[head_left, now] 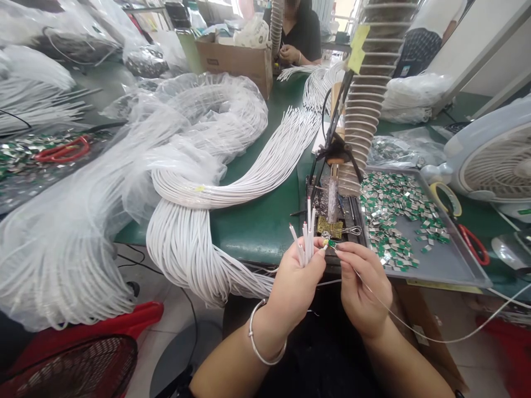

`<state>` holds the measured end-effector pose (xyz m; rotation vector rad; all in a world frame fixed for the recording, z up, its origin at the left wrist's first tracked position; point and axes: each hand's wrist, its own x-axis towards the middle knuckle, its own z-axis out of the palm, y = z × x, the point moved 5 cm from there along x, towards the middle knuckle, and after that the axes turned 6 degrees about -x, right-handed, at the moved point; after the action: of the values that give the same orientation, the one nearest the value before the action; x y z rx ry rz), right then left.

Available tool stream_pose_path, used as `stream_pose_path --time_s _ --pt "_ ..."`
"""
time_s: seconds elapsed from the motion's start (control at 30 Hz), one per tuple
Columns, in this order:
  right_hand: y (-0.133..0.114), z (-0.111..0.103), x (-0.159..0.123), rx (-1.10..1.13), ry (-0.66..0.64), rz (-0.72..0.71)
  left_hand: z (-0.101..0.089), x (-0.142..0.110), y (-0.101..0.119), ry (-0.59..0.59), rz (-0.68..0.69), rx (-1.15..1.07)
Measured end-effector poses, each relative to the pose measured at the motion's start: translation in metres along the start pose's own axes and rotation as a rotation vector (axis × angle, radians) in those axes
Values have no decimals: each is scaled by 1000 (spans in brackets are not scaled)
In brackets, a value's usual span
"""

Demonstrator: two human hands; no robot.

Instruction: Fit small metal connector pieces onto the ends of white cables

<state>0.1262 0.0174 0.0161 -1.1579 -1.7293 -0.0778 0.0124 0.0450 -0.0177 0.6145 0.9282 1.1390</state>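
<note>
Near twelve o'clock from the lap, the right hand (360, 290) is pinching a thin white wire (398, 316) tipped with a small green-and-silver metal tab (331, 243) beside the left hand (296, 287), which is clasping upright white cable ends (307, 237), and a slackening pinch could be dropping that tab.

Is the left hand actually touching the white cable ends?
Touching. The head view shows the left hand closed around the white cable ends, which stick up from its grip.

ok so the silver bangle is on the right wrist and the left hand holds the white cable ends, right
No, the head view shows the silver bangle on the left wrist, not the right. The left hand does hold the white cable ends.
</note>
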Motion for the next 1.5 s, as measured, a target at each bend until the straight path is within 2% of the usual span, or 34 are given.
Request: stream_pose_path --time_s 1.5 --pt "-2 3 12 -50 74 -71 10 0 12 -12 40 -57"
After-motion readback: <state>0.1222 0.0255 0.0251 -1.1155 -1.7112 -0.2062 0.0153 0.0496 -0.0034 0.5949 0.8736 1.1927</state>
